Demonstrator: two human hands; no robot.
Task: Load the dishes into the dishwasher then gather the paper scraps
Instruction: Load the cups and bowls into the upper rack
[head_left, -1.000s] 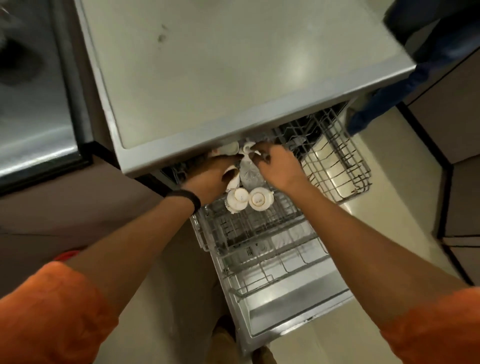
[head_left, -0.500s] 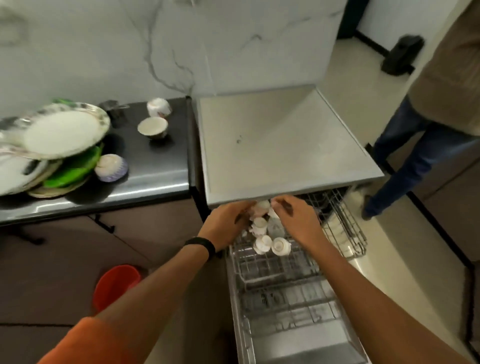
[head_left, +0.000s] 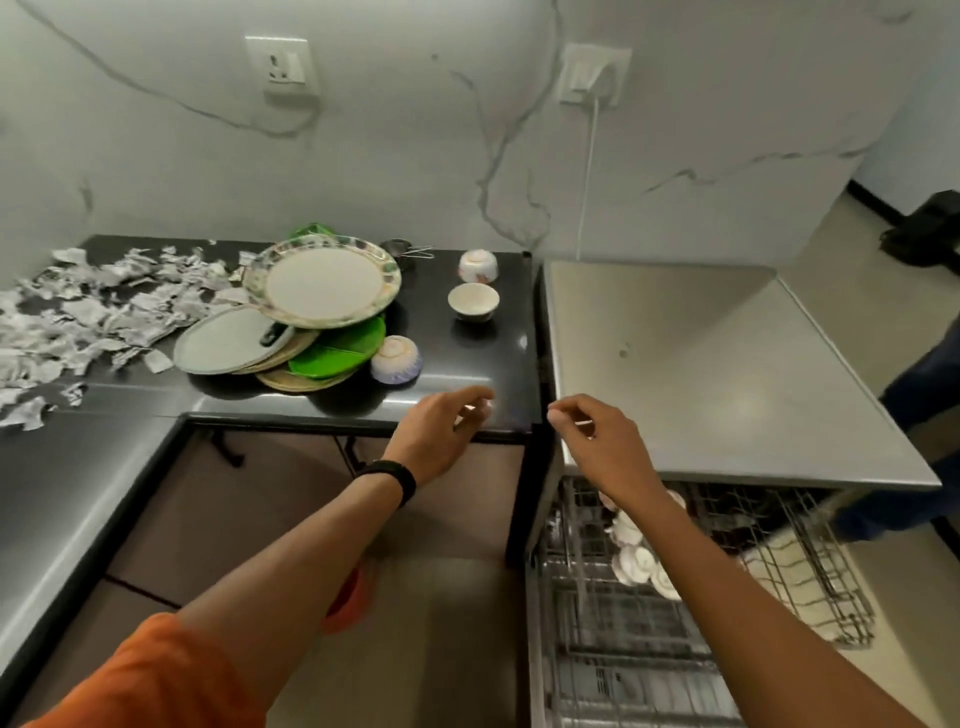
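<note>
My left hand hovers empty over the front edge of the dark counter, fingers loosely curled. My right hand hangs empty above the dishwasher's steel top. Below it the pulled-out dishwasher rack holds several white cups. On the counter lies a pile of plates with a green plate underneath. A blue-patterned bowl lies upside down beside it, a white bowl stands upright, and another bowl sits behind. Torn paper scraps cover the counter's left part.
A small metal strainer lies behind the plates. A white cable runs down from a wall socket. Another person's leg stands at the right of the dishwasher. Something red sits on the floor under my left arm.
Both hands have come up out of the dishwasher rack, leaving the cups there. My view has lifted and swung left to the counter with the plates and paper scraps.
</note>
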